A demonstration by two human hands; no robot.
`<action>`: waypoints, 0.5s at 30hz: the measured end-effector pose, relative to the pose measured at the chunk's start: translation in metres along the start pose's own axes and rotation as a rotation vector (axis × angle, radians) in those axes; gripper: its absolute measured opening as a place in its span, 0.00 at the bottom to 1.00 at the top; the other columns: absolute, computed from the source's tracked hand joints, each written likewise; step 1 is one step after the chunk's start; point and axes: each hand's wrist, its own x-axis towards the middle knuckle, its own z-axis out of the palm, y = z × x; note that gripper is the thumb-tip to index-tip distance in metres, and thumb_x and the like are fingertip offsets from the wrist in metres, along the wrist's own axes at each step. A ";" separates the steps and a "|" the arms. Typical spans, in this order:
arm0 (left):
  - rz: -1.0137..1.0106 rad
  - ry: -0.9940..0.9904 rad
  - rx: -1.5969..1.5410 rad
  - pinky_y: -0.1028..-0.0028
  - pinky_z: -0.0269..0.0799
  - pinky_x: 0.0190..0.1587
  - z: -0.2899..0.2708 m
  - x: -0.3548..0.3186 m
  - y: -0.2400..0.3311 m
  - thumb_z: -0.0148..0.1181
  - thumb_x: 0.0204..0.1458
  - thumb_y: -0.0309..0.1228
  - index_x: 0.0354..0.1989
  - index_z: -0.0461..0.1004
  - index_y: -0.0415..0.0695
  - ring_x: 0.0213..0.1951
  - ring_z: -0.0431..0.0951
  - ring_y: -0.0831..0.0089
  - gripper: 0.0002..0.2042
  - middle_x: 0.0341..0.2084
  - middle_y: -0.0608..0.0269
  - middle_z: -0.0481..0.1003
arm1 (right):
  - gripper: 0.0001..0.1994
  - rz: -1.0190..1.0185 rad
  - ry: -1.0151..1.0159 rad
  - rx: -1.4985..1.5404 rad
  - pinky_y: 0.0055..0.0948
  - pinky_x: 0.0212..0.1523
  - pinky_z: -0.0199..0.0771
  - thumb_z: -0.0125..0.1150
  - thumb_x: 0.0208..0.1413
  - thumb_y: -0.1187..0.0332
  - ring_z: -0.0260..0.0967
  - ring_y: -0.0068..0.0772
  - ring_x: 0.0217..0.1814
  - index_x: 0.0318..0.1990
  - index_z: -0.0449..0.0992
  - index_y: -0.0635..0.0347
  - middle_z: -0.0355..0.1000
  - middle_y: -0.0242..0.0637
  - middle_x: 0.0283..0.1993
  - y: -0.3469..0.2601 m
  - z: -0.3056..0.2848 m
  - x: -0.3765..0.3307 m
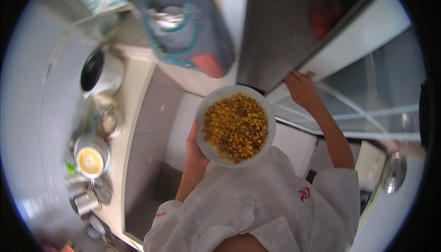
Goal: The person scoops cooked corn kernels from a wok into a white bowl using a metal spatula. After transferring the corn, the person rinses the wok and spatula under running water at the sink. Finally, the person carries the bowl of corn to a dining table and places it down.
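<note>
Bowl (272, 119) of yellow pieces (235, 128) gripped at side by left hand (196, 154), apparently level against spilling; right hand (301, 90) at door (358, 43) edge, grip unclear.

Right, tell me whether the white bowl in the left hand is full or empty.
Not empty: yellow food pieces cover most of the white bowl, leaving a pale band inside its rim. Their depth: cannot tell.
</note>
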 end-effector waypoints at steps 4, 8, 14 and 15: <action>-0.135 -0.114 0.046 0.60 0.65 0.56 0.010 0.017 0.007 0.38 0.61 0.47 0.60 0.58 0.40 0.55 0.67 0.60 0.26 0.56 0.53 0.65 | 0.16 0.139 -0.061 -0.041 0.32 0.70 0.39 0.49 0.49 0.69 0.59 0.26 0.61 0.45 0.75 0.59 0.70 0.32 0.52 -0.014 -0.011 -0.016; -0.204 -0.254 0.033 0.60 0.63 0.58 0.007 0.023 0.019 0.37 0.62 0.47 0.61 0.57 0.40 0.57 0.65 0.60 0.26 0.57 0.53 0.63 | 0.16 0.227 -0.118 -0.101 0.32 0.71 0.35 0.49 0.49 0.69 0.58 0.25 0.61 0.46 0.75 0.59 0.70 0.29 0.51 -0.040 -0.041 -0.021; -0.264 -0.418 0.012 0.59 0.62 0.58 0.001 0.033 0.024 0.37 0.62 0.47 0.61 0.56 0.41 0.57 0.64 0.60 0.26 0.58 0.53 0.63 | 0.17 0.519 -0.284 -0.258 0.31 0.70 0.37 0.50 0.48 0.66 0.60 0.27 0.58 0.46 0.75 0.59 0.71 0.29 0.48 -0.089 -0.063 -0.032; -0.264 -0.427 0.012 0.59 0.62 0.58 0.000 0.032 0.024 0.37 0.62 0.47 0.61 0.56 0.41 0.57 0.64 0.60 0.26 0.58 0.53 0.62 | 0.18 0.568 -0.296 -0.260 0.32 0.68 0.42 0.51 0.47 0.66 0.61 0.28 0.57 0.46 0.75 0.61 0.71 0.31 0.47 -0.097 -0.066 -0.033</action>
